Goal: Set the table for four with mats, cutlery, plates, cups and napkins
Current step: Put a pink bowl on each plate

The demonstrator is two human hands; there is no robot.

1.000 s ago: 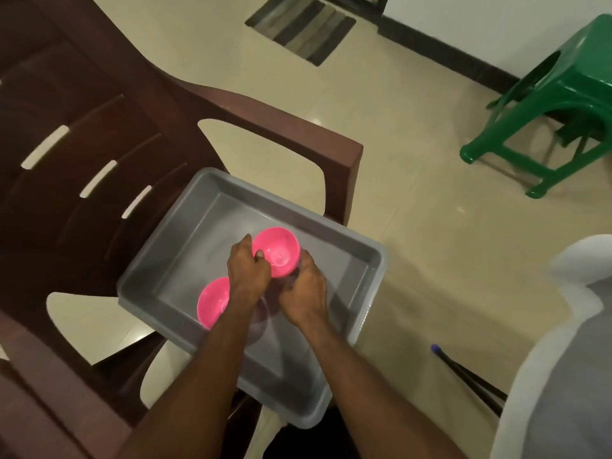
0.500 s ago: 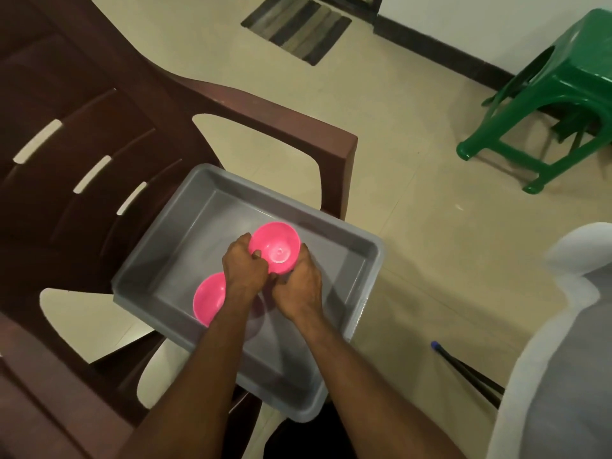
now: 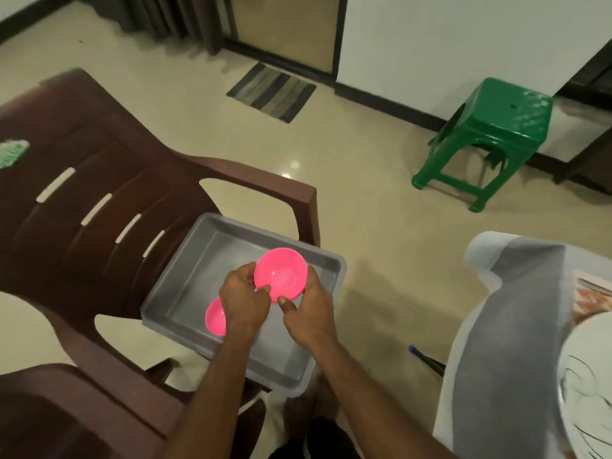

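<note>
Cup-fetching step: left hand [image 3: 243, 301] and right hand [image 3: 309, 313] fingers grip pink cup [image 3: 281, 274] above grey tray [image 3: 326, 260]; second cup [image 3: 214, 318] remains near tray's left edge. Next: carry to tabletop [image 3: 516, 293].

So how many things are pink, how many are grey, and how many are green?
Pink: 2, the held bowl and the bowl in the tray
Grey: 1, the tray
Green: 1, the stool
Total: 4

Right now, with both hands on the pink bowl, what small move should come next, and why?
Probably carry the bowl right, toward the table. Both the left hand and the right hand already hold it above the tray, and a second bowl remains inside.
</note>
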